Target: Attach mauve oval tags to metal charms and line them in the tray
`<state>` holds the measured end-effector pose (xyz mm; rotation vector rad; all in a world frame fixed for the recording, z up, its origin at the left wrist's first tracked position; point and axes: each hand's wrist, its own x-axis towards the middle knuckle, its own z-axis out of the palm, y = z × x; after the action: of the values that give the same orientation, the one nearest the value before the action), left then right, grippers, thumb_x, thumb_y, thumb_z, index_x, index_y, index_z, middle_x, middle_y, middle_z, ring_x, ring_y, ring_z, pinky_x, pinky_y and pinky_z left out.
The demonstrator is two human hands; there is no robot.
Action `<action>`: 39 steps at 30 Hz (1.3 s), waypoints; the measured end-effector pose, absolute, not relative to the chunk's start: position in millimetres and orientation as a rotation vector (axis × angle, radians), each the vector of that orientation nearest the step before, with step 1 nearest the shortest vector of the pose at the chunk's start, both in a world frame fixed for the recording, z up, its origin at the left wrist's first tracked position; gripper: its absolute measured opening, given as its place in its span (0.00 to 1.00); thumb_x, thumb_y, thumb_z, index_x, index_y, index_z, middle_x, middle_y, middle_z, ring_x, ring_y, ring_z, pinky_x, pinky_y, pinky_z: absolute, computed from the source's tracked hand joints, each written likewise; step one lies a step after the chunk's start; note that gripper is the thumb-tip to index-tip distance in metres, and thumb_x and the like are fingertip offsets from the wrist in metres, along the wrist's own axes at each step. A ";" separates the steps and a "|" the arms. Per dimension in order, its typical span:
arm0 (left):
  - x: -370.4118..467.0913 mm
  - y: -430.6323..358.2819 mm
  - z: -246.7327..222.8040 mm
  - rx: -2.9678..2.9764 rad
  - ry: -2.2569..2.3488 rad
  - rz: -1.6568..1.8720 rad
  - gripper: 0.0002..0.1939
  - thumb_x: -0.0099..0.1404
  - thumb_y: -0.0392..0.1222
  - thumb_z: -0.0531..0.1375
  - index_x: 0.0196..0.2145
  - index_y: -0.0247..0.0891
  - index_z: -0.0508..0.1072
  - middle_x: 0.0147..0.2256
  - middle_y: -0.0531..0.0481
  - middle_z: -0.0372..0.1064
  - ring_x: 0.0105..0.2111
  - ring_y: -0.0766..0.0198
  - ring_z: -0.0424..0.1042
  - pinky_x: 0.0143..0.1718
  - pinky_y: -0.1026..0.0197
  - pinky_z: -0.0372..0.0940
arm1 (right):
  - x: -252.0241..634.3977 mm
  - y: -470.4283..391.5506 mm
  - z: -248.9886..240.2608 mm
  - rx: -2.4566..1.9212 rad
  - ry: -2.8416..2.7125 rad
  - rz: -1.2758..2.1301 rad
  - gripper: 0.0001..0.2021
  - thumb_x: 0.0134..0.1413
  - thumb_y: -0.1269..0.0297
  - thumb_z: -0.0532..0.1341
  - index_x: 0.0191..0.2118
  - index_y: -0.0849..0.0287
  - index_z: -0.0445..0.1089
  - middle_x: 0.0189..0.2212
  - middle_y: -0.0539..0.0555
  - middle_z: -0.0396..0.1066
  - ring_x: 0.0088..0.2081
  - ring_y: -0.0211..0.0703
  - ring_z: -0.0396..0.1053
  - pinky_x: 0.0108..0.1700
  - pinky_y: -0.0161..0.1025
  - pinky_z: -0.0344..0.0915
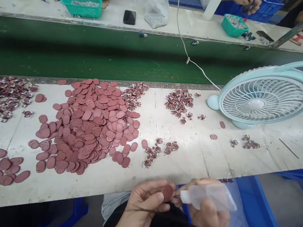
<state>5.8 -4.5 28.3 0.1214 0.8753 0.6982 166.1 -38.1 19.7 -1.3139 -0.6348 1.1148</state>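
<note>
While the big heap of maroon oval pieces [86, 124] sits spread out on the white bench [175, 166], what matters here is happening low down, just off the bench's near edge, over my lap. My left hand [141, 208] has one maroon disc [167, 192] pinched between thumb and fingertips, held with its flat face roughly toward the camera. My right hand [209, 214] is wrapped around a clear squeeze bottle [207, 197], and the bottle lies almost sideways, long axis running right to left, with its white nozzle [185, 196] pointing straight at the disc. So the disc lies just left of the nozzle tip, pretty much touching it as far as I can tell, though the blur there makes the exact contact hard to call. Both hands are closed on what they carry, nothing loose. The left hand is clearly the one nearer the disc since it's gripping it. Off to the right on the bench there's a pale blue fan [263, 97], and small clumps of patterned bits [179, 102] lie well apart from my hands
</note>
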 end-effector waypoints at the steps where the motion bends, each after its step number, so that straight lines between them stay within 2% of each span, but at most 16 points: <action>1: 5.2 -4.2 28.8 0.121 0.865 0.709 0.11 0.59 0.40 0.70 0.41 0.42 0.83 0.46 0.40 0.82 0.41 0.60 0.81 0.38 0.68 0.72 | 172.5 -30.5 23.8 -1.252 -0.514 1.194 0.17 0.52 0.47 0.63 0.45 0.46 0.64 0.26 0.47 0.75 0.24 0.48 0.76 0.22 0.44 0.75; 3: 3.6 -2.0 30.6 0.116 0.846 0.724 0.10 0.61 0.39 0.69 0.42 0.41 0.83 0.46 0.40 0.81 0.43 0.58 0.81 0.39 0.67 0.72 | 189.7 -12.5 28.5 -1.078 -0.178 1.389 0.18 0.54 0.46 0.62 0.45 0.50 0.66 0.25 0.47 0.75 0.22 0.43 0.75 0.17 0.36 0.72; 6: 0.4 3.7 33.7 0.115 0.853 0.719 0.10 0.60 0.38 0.69 0.41 0.40 0.83 0.47 0.40 0.81 0.44 0.56 0.81 0.39 0.66 0.73 | 219.5 10.8 20.3 -0.794 0.245 1.568 0.14 0.62 0.54 0.57 0.48 0.57 0.65 0.25 0.47 0.70 0.23 0.33 0.72 0.18 0.25 0.71; 8: -2.0 7.4 34.4 0.120 0.867 0.712 0.11 0.59 0.39 0.70 0.41 0.39 0.83 0.46 0.41 0.82 0.43 0.56 0.81 0.39 0.66 0.73 | 234.1 17.7 9.2 -0.703 0.338 1.618 0.12 0.65 0.57 0.54 0.48 0.59 0.64 0.23 0.44 0.66 0.22 0.29 0.70 0.19 0.20 0.69; 10: -4.6 9.5 33.4 0.128 0.882 0.717 0.12 0.58 0.41 0.71 0.41 0.38 0.83 0.46 0.41 0.82 0.44 0.56 0.81 0.39 0.66 0.74 | 239.9 16.4 1.7 -0.696 0.330 1.619 0.13 0.66 0.56 0.53 0.48 0.59 0.63 0.23 0.43 0.64 0.22 0.27 0.70 0.20 0.17 0.68; 12: -7.4 9.9 31.2 0.141 0.900 0.721 0.13 0.58 0.42 0.71 0.42 0.37 0.82 0.47 0.40 0.81 0.44 0.56 0.81 0.39 0.66 0.74 | 236.2 9.2 1.0 -0.680 0.310 1.593 0.18 0.64 0.49 0.54 0.47 0.58 0.64 0.23 0.43 0.62 0.21 0.27 0.67 0.17 0.16 0.65; 15: -11.9 8.6 27.5 0.154 0.930 0.721 0.13 0.60 0.41 0.69 0.44 0.36 0.81 0.47 0.40 0.81 0.45 0.56 0.81 0.39 0.67 0.74 | 219.4 -1.2 6.9 -1.091 -0.239 1.427 0.25 0.62 0.39 0.48 0.42 0.56 0.67 0.21 0.42 0.58 0.15 0.28 0.58 0.09 0.21 0.54; 17: -14.6 7.4 25.7 0.154 0.944 0.719 0.14 0.61 0.40 0.69 0.44 0.36 0.81 0.48 0.39 0.81 0.45 0.56 0.80 0.39 0.67 0.74 | 207.1 -0.2 9.0 -1.437 -0.732 1.210 0.22 0.62 0.41 0.50 0.39 0.55 0.69 0.20 0.42 0.58 0.14 0.30 0.56 0.10 0.26 0.55; 19: -16.6 6.3 24.6 0.157 0.947 0.718 0.14 0.61 0.40 0.69 0.45 0.36 0.81 0.48 0.39 0.81 0.45 0.56 0.80 0.40 0.67 0.74 | 197.7 9.3 7.5 -1.611 -1.022 1.080 0.13 0.60 0.50 0.60 0.39 0.54 0.72 0.23 0.45 0.66 0.19 0.34 0.64 0.17 0.31 0.63; 21: -18.0 5.6 24.4 0.168 0.933 0.711 0.13 0.61 0.39 0.68 0.45 0.36 0.80 0.48 0.40 0.81 0.46 0.56 0.80 0.40 0.67 0.74 | 191.8 24.5 3.9 -1.690 -1.201 1.034 0.10 0.56 0.56 0.65 0.41 0.53 0.76 0.30 0.50 0.72 0.28 0.39 0.70 0.29 0.36 0.70; 23: -19.1 5.3 24.9 0.177 0.924 0.717 0.13 0.62 0.39 0.68 0.45 0.36 0.80 0.48 0.40 0.81 0.46 0.56 0.80 0.40 0.67 0.74 | 188.4 39.6 0.3 -1.770 -1.389 0.967 0.10 0.56 0.56 0.65 0.42 0.52 0.77 0.35 0.52 0.74 0.35 0.42 0.71 0.40 0.41 0.71; 25: -20.2 5.3 25.7 0.173 0.921 0.728 0.13 0.62 0.39 0.68 0.45 0.37 0.80 0.47 0.41 0.81 0.45 0.56 0.80 0.40 0.67 0.74 | 186.6 49.4 -2.0 -1.835 -1.529 0.904 0.10 0.59 0.57 0.62 0.41 0.52 0.77 0.36 0.52 0.74 0.38 0.43 0.71 0.45 0.43 0.68; 29: -22.5 5.1 26.3 0.150 0.943 0.749 0.12 0.61 0.39 0.68 0.44 0.36 0.81 0.46 0.41 0.82 0.44 0.56 0.80 0.39 0.67 0.74 | 187.4 48.0 -2.0 -1.928 -1.717 0.851 0.10 0.61 0.58 0.58 0.34 0.54 0.74 0.33 0.50 0.71 0.35 0.41 0.69 0.42 0.40 0.65; 32: -23.6 4.9 25.5 0.140 0.955 0.751 0.13 0.61 0.39 0.68 0.44 0.36 0.81 0.47 0.40 0.81 0.44 0.57 0.80 0.39 0.66 0.74 | 191.6 39.3 0.2 -2.026 -1.742 0.812 0.08 0.60 0.58 0.60 0.38 0.55 0.72 0.35 0.52 0.72 0.35 0.43 0.70 0.40 0.41 0.64; 34: -23.8 5.0 24.8 0.141 0.954 0.753 0.13 0.61 0.39 0.68 0.44 0.36 0.81 0.46 0.40 0.81 0.44 0.57 0.80 0.39 0.66 0.74 | 193.7 35.5 1.9 -2.101 -1.719 0.782 0.11 0.59 0.55 0.61 0.42 0.56 0.71 0.37 0.55 0.73 0.37 0.47 0.70 0.41 0.44 0.64; 39: -22.5 5.9 21.6 0.175 0.945 0.764 0.12 0.62 0.40 0.68 0.44 0.37 0.81 0.47 0.41 0.81 0.45 0.57 0.80 0.40 0.66 0.73 | 190.4 34.3 6.0 -2.109 -1.703 0.865 0.10 0.60 0.56 0.59 0.35 0.55 0.72 0.34 0.54 0.72 0.35 0.48 0.69 0.40 0.46 0.63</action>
<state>-22.5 5.9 21.6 0.1753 0.9447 0.7639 190.4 34.3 6.0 -2.1090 -1.7034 0.8646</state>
